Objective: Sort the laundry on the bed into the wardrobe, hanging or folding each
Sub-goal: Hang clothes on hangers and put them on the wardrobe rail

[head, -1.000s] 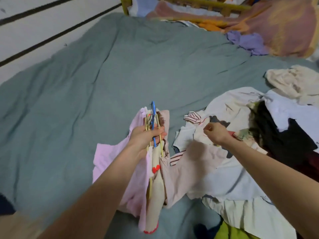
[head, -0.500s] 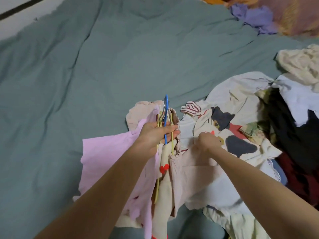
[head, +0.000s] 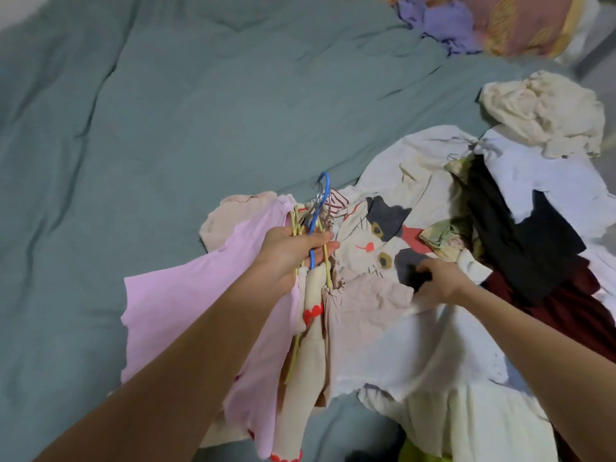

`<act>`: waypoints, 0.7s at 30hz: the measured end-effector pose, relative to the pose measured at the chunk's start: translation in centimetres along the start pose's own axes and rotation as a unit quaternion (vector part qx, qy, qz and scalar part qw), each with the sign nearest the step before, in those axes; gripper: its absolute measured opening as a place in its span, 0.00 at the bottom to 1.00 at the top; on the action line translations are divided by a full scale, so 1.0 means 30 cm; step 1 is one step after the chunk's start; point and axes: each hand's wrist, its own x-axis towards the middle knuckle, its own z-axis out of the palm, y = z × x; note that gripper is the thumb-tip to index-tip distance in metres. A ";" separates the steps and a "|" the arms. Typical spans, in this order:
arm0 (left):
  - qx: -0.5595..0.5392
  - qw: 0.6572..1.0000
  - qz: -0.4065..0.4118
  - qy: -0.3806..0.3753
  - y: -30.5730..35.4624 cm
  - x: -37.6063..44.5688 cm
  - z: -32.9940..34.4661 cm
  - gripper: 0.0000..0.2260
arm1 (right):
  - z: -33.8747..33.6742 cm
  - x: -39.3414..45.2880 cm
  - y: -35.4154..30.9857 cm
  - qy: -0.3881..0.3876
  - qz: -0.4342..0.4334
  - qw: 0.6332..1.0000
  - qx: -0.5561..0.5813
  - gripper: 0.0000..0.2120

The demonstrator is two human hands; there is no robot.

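Grey-green bedding point(head: 160, 135) fills the far side of the bed, and the laundry pile point(head: 500, 228) is heaped along its right side. A gathering step is judged to be in hand: garments already on hangers are collected before being carried to the wardrobe, which is not seen. A bunch of hangers point(head: 315, 228), yellow ones and one blue, is clasped at the necks by the left hand point(head: 293, 251), fingers curled tight round them; from it a pink garment point(head: 186, 315), a cream piece with red hearts point(head: 308, 345) and a beige top point(head: 363, 308) are hung down onto the bed. The right hand point(head: 440, 281) is lowered onto the cat-print shirt point(head: 383, 235), its fingers curled into the cloth at a dark patch, so a pinch on that shirt is read, though the fingertips are partly hidden. Next, the shirt is likely to be lifted free of the pile, and care is called for so that the black garment point(head: 520, 235) lying over its edge is not dragged along. Against the earlier frames, the right hand is seen to have been shifted rightward and further down the shirt, from the striped collar area toward the cat's lower face, and more of the print is now uncovered; the hanger bunch is held much as before.
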 end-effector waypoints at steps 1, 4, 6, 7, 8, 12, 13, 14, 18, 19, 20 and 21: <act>0.002 1.000 0.000 -0.003 -0.006 0.000 0.030 0.14 | -0.018 -0.017 0.046 0.014 0.013 0.999 0.028 0.15; 0.007 1.000 -0.003 -0.012 -0.021 -0.008 0.129 0.14 | -0.080 -0.076 0.159 0.094 0.044 0.992 0.078 0.12; 0.017 1.000 -0.002 -0.017 -0.027 -0.019 0.202 0.14 | -0.117 -0.110 0.226 0.143 0.042 0.986 0.079 0.11; 0.020 1.000 -0.001 -0.019 -0.027 -0.025 0.241 0.14 | -0.136 -0.127 0.255 0.162 0.042 0.982 0.082 0.10; 0.022 1.000 0.000 -0.023 -0.026 -0.031 0.283 0.14 | -0.154 -0.144 0.285 0.178 0.042 0.979 0.088 0.09; 0.020 0.999 0.005 -0.042 -0.019 -0.052 0.452 0.13 | -0.224 -0.189 0.377 0.234 0.064 0.963 0.117 0.09; 0.019 0.999 0.005 -0.041 -0.021 -0.053 0.488 0.13 | -0.237 -0.191 0.394 0.238 0.073 0.962 0.115 0.09; 0.023 0.999 0.005 -0.038 -0.026 -0.051 0.518 0.13 | -0.241 -0.188 0.412 0.231 0.080 0.964 0.106 0.10; 0.045 0.999 -0.004 -0.019 -0.063 -0.032 0.582 0.13 | -0.203 -0.131 0.462 0.147 0.130 0.978 0.065 0.22; 0.037 0.999 -0.005 -0.020 -0.072 -0.029 0.589 0.12 | -0.189 -0.111 0.464 0.132 0.144 0.979 0.059 0.24; 0.030 0.999 -0.005 -0.021 -0.080 -0.025 0.595 0.12 | -0.172 -0.091 0.467 0.120 0.154 0.979 0.054 0.26; 0.027 0.999 -0.004 -0.020 -0.086 -0.021 0.602 0.12 | -0.155 -0.071 0.467 0.112 0.158 0.980 0.047 0.26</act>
